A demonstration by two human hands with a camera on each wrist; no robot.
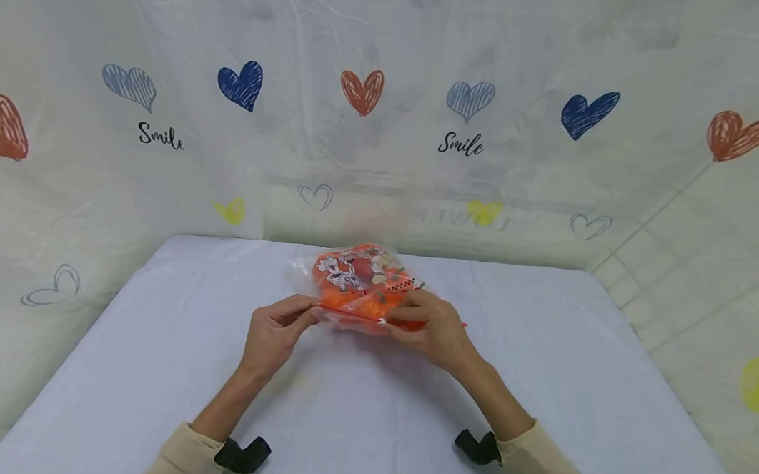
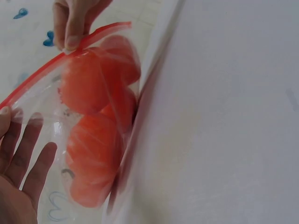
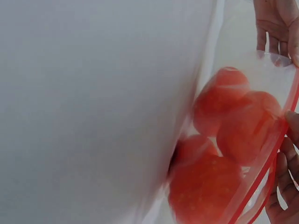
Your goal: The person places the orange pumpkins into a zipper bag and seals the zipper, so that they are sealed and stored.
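A clear zip bag with cartoon print lies toward the far side of the table, its red zip strip facing me. Inside it are several round orange things, smooth and fruit-like. My left hand pinches the left end of the strip between thumb and forefinger; its other fingers show behind the clear plastic in the left wrist view. My right hand pinches the strip farther right. Past the right fingers, two red edges stand apart in the right wrist view.
A white cloth covers the table. Behind it hangs a pale sheet printed with hearts and words. Black curved pieces stick out at the left cuff and the right cuff.
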